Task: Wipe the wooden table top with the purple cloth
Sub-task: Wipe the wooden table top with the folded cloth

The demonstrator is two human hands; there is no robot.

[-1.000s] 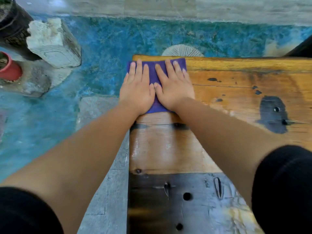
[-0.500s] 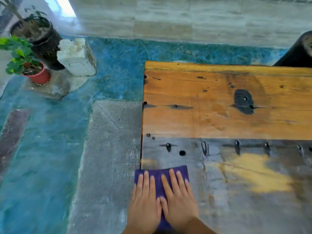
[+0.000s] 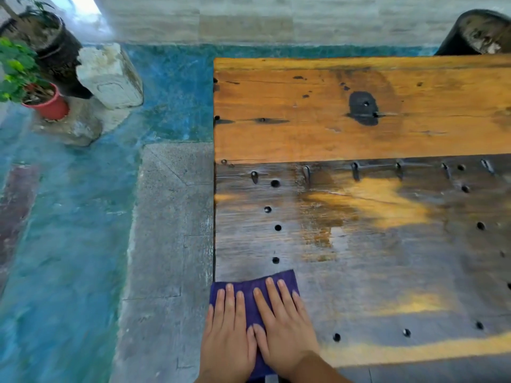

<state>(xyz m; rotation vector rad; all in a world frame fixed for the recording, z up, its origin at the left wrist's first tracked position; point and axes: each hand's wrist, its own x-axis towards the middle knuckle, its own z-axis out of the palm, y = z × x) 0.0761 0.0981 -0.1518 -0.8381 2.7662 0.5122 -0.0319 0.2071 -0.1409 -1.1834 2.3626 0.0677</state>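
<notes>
We have the flat purple cloth spread at the near left corner of the wooden table top, its left edge hanging a little past the table's side. Our left hand lies palm down on the cloth's left part, fingers straight and close together, pressing it flat without curling round it. Our right hand lies beside it in the same way, fingers straight and slightly spread, the thumbs of both hands touching over the cloth. Neither hand grips anything; both simply press on the fabric.

The near half of the table is grey, weathered wood with worn yellow patches, dotted with small round holes and crossed by a row of dark metal staples along the seam with the far board. The far board is orange-brown and glossy, with a black blotch near its middle.

Left of the table we see a grey concrete slab and beyond it a blue-green painted floor. At the far left stand a red pot with a green leafy plant, a large black pot behind it, and a pale chipped stone block just beside them. A dark round container sits past the table's far right corner.
</notes>
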